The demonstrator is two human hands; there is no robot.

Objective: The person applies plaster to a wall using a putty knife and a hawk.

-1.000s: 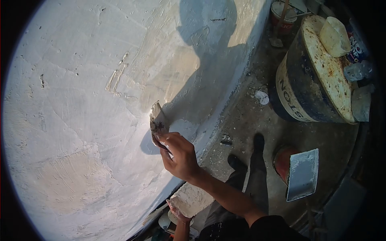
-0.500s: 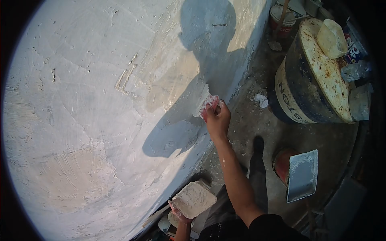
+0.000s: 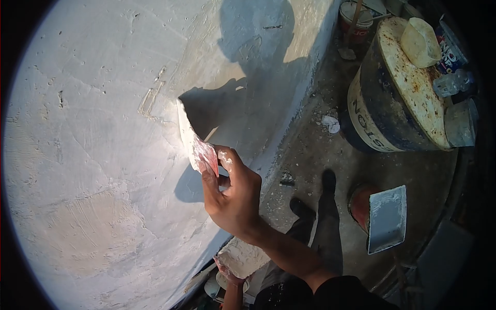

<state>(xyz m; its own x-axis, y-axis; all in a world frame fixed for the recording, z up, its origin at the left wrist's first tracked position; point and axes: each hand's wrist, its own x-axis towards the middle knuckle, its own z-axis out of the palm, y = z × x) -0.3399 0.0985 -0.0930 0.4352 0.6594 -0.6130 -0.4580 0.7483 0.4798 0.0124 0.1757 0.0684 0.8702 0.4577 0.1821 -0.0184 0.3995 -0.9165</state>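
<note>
My right hand [image 3: 235, 194] pinches a plaster-smeared putty scraper [image 3: 199, 150], its reddish part between thumb and fingers. The scraper's pale blade edge is against or very close to the whitish plastered wall [image 3: 98, 150]. Low in the view, my left hand [image 3: 231, 274] grips the near side of a holder heaped with wet plaster [image 3: 243, 257]. The plaster hides most of that holder, and my right forearm passes close to its right side. Rough beige patches and scratches mark the wall, and my shadow falls across it.
A rusty-topped drum [image 3: 382, 98] stands at right, carrying a cream plastic container [image 3: 421, 43] and a clear bottle [image 3: 453, 82]. A paint bucket [image 3: 355, 23] is behind it. A grey rectangular tray [image 3: 387, 219] rests by a reddish round object [image 3: 360, 206]. Debris litters the floor.
My right hand has moved left and up the wall with the scraper, away from the wall's lower edge. My left hand stays low with the plaster.
</note>
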